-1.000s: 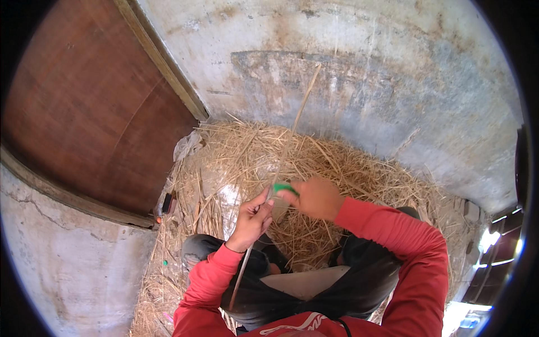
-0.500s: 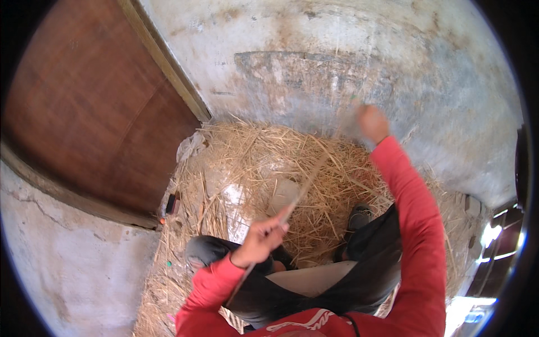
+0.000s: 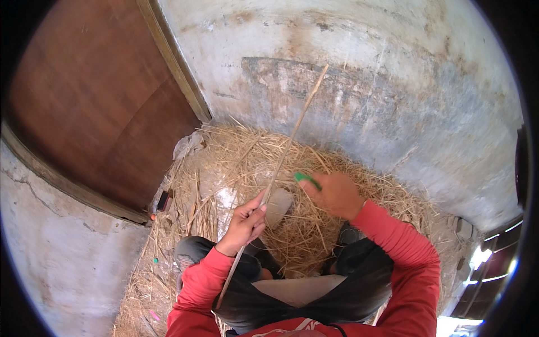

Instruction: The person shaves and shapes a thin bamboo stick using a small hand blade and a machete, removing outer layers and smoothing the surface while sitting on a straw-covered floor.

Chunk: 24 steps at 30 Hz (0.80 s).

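My left hand [image 3: 242, 226] is closed around a long thin wooden stick [image 3: 293, 132], near its middle. The stick slants from my lap up toward the wall, its pale, tapered far end free. To the right of the stick, my right hand [image 3: 338, 195] has its fingers wrapped round a small green-handled tool [image 3: 306, 180]. Only the green part shows, so its exact kind is unclear. The tool sits apart from the stick.
Straw and wood splinters [image 3: 314, 224] cover the floor between my feet. A pale stone [image 3: 279, 208] lies there. Beyond stands a stained plaster wall [image 3: 365, 101], with a brown door [image 3: 101, 112] at the left. A small black object [image 3: 163, 200] lies by the door frame.
My right hand has come down and back from near the wall toward the stick's middle. My left hand has moved slightly up and left, and the stick now stands steeper.
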Each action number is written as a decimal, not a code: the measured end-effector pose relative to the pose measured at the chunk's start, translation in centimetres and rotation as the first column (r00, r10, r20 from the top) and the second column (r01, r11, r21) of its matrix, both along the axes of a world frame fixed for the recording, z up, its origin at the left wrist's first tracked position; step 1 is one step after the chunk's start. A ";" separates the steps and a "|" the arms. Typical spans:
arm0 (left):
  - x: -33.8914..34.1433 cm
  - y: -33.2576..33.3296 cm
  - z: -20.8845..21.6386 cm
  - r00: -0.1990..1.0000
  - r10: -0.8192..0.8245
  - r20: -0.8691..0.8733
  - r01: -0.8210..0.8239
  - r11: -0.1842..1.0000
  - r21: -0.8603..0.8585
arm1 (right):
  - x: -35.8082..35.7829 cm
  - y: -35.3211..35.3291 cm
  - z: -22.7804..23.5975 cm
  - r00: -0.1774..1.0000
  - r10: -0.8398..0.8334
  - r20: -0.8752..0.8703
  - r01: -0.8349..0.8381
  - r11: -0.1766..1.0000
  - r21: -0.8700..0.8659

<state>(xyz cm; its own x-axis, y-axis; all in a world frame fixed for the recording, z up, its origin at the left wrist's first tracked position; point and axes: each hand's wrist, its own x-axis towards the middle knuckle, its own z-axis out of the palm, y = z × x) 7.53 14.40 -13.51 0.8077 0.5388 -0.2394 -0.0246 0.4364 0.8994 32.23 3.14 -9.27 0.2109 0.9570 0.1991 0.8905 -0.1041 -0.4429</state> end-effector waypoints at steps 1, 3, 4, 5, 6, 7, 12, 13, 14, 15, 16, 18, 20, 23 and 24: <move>0.4 -0.1 0.2 1.000 0.001 -0.017 -0.001 1.000 0.008 | -0.9 -0.1 -0.5 0.999 0.040 0.002 -0.040 0.999 0.005; 0.8 -0.2 0.0 0.999 -0.033 -0.017 0.033 0.999 0.017 | -1.8 -0.1 -1.5 0.993 0.116 0.005 -0.116 0.993 0.014; 1.0 -0.2 -0.2 0.999 -0.050 -0.018 0.050 0.998 0.022 | -2.0 0.1 -1.6 0.994 0.107 0.005 -0.107 0.994 -0.006; 1.2 -0.4 -0.3 0.999 -0.045 -0.019 0.046 0.999 0.028 | -2.1 0.2 -1.7 0.995 0.098 0.006 -0.098 0.995 -0.028; 1.4 -0.5 -0.5 0.999 -0.041 -0.020 0.041 0.999 0.033 | -2.2 0.2 -1.8 0.996 0.088 0.006 -0.088 0.995 -0.050; 1.4 -0.6 -0.7 0.999 -0.037 -0.022 0.038 0.999 0.039 | -1.8 0.5 -2.3 0.998 0.056 -0.038 -0.056 0.998 -0.010; 1.0 -1.6 -2.1 0.992 -0.060 -0.107 0.072 0.991 0.116 | 3.7 2.0 -3.0 0.998 -0.058 0.020 0.058 0.998 0.024; 1.1 -1.7 -2.1 0.991 -0.055 -0.125 0.070 0.991 0.116 | 4.3 2.0 -3.6 0.996 -0.083 0.040 0.083 0.996 0.015; 1.1 -1.8 -2.1 0.991 -0.067 -0.114 0.083 0.987 0.139 | 4.4 2.2 -4.2 0.993 -0.101 0.056 0.101 0.995 0.002; 1.2 -1.8 -2.1 0.992 -0.079 -0.103 0.095 0.982 0.161 | 4.7 2.2 -4.7 0.990 -0.118 0.073 0.119 0.993 -0.012; 1.3 -1.8 -2.1 0.992 -0.090 -0.092 0.105 0.977 0.184 | 5.0 2.0 -5.1 0.989 -0.123 0.083 0.123 0.992 0.014; 1.6 -1.9 -2.1 0.990 -0.093 -0.101 0.112 0.973 0.201 | 5.6 1.8 -4.7 0.984 -0.136 0.113 0.129 0.989 0.067; 1.5 -2.1 -2.3 0.989 -0.094 -0.113 0.117 0.967 0.224 | 5.7 2.1 -5.2 0.974 -0.197 0.114 0.194 0.980 0.033; 0.7 -2.6 -2.7 0.985 -0.130 -0.110 0.153 0.962 0.228 | 10.0 1.7 -4.0 0.929 -0.353 0.113 0.353 0.935 0.019; 0.1 -2.9 -2.9 0.982 -0.159 -0.099 0.177 0.961 0.210 | 11.3 1.7 -3.5 0.907 -0.409 0.102 0.409 0.912 0.027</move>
